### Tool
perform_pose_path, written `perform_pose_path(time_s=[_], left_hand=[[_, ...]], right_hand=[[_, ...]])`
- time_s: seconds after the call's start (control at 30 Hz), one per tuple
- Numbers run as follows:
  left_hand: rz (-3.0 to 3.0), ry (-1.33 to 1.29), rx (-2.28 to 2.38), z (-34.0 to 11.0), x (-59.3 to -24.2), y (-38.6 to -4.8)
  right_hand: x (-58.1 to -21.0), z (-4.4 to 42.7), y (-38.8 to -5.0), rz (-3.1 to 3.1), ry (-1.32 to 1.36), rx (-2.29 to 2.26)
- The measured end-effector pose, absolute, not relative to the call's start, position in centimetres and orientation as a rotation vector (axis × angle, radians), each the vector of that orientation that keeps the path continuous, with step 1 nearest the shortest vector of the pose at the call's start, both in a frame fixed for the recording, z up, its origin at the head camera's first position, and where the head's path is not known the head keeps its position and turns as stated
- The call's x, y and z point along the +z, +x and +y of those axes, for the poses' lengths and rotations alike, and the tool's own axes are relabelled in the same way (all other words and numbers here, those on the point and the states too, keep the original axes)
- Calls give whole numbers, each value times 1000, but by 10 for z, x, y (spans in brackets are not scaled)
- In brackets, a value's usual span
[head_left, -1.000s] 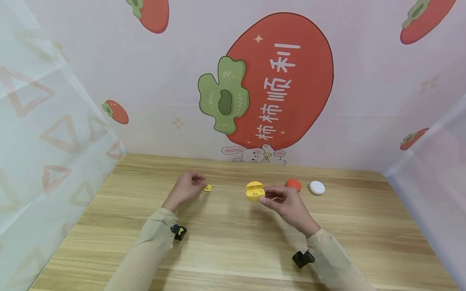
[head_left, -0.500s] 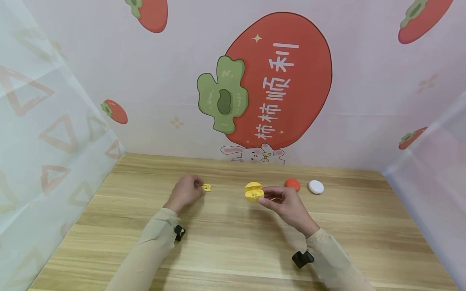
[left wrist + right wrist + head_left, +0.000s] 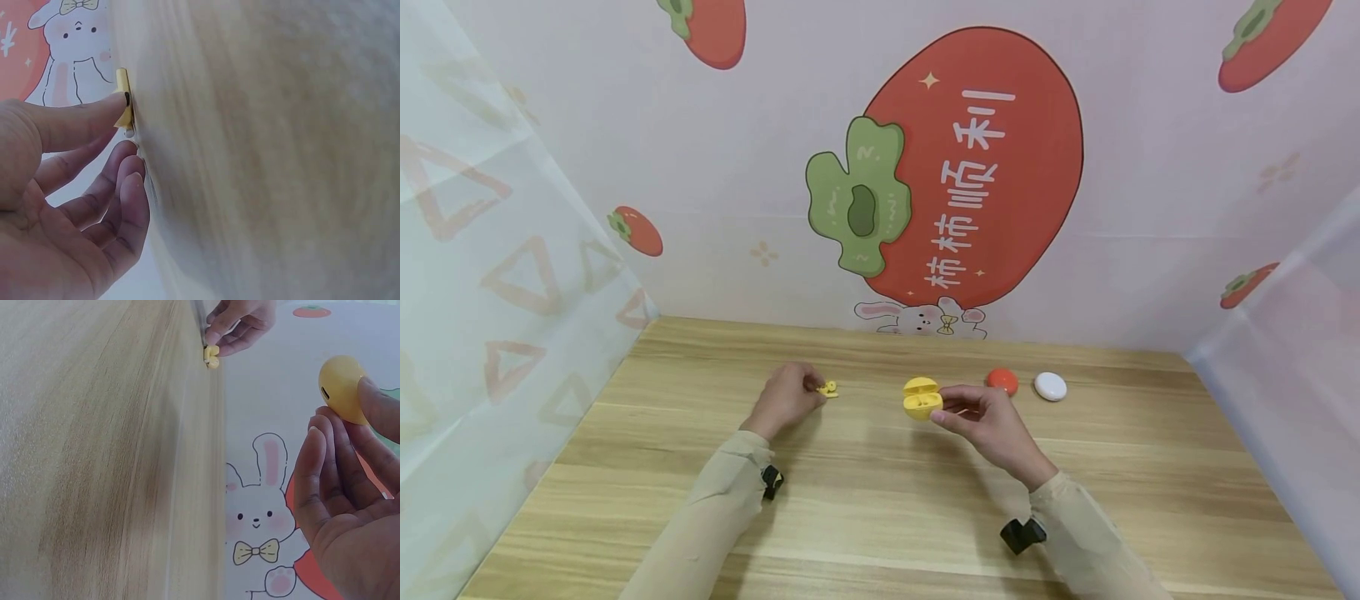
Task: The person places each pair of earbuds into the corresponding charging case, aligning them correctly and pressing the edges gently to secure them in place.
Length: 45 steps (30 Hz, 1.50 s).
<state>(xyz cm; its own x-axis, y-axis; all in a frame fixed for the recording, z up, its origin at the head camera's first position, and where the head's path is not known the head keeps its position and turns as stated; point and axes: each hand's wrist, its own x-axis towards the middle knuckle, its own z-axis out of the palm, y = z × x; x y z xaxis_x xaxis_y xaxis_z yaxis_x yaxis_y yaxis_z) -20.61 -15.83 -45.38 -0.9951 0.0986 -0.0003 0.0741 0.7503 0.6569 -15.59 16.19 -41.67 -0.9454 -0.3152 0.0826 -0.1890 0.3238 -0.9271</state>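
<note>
In the head view my right hand (image 3: 988,421) holds a round yellow earbud case (image 3: 922,399) above the table, its lid standing up and its inside facing me. From the right wrist, only the smooth yellow back of that case (image 3: 344,387) shows, pinched by thumb and fingers. My left hand (image 3: 786,400) is low over the table at the left. Its thumb and a finger pinch a small yellow earbud (image 3: 123,94). What look like two yellow earbuds (image 3: 212,356) lie close together at those fingertips in the right wrist view; the finger behind is partly hidden.
A red round case (image 3: 1002,381) and a white round case (image 3: 1050,386) lie on the wooden table (image 3: 850,517), beyond my right hand. A printed cloth backdrop (image 3: 737,150) rises behind the table's far edge, with cloth walls on both sides.
My left hand has shifted slightly toward me, and the earbuds at its fingertips sit at a different angle. The right hand and the open case have stayed nearly in place.
</note>
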Motion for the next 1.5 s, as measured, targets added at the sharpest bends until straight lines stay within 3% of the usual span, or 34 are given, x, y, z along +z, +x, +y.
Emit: perform_pose_path(time_s=[1.5], left_hand=[[2774, 139, 1282, -163, -434, -203]], right_hand=[[-417, 160, -157, 2435, -463, -1698]])
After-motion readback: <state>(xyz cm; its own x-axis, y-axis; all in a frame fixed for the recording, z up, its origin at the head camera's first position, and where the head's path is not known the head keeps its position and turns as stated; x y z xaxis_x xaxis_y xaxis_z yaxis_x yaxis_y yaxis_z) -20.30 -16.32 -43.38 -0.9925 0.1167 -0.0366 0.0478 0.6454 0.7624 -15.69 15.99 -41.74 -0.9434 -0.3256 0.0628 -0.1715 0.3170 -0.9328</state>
